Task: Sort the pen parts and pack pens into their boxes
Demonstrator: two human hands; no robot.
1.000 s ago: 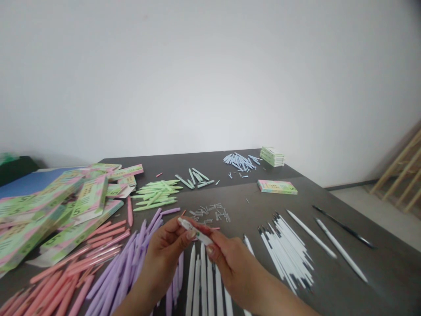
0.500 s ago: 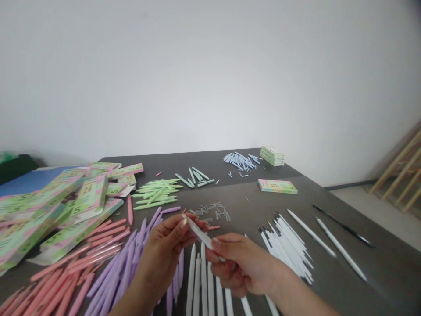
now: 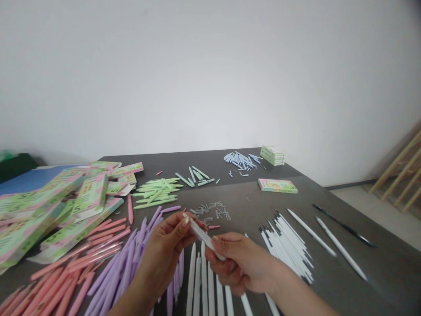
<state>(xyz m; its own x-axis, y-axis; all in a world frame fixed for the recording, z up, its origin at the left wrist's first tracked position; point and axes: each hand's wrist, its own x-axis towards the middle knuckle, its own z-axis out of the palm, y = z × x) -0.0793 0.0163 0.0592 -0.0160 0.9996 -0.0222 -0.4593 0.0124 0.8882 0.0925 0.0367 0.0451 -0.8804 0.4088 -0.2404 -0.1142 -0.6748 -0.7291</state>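
We hold a slender, white, tube-shaped, plastic-looking pen barrel [image 3: 203,235] in mid-scene toward the near side, raised and slanting from its far left end to its near right end. We see its pale middle plainly, while our grip partly covers the barrel close to both ends.

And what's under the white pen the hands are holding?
Below the white pen, more white pens lie side by side on the dark table. The left hand and right hand cover part of that spot, so whatever they hide can't be seen.
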